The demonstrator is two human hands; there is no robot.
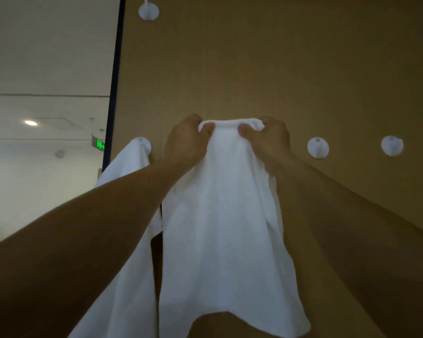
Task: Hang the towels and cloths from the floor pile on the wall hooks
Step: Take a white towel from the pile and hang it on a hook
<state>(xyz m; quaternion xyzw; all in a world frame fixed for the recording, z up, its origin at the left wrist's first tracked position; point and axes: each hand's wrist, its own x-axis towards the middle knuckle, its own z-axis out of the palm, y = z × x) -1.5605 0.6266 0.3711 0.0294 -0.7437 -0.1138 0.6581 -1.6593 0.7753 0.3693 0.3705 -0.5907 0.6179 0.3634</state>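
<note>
A white towel (225,215) hangs down the brown wall in front of me. My left hand (186,140) and my right hand (269,142) grip its bunched top edge side by side, thumbs toward me, held against the wall. Whatever hook lies behind that edge is hidden by the cloth and my hands. To the left, another white towel (125,215) hangs from a round white hook (142,143), partly behind my left forearm. The floor pile is out of view.
Two bare round white hooks (318,147) (391,145) sit to the right at the same height, and one more hook (148,10) is high up at the left. The brown wall panel (279,57) ends at a dark vertical edge (115,81); beyond it are a white ceiling and a green exit sign (100,144).
</note>
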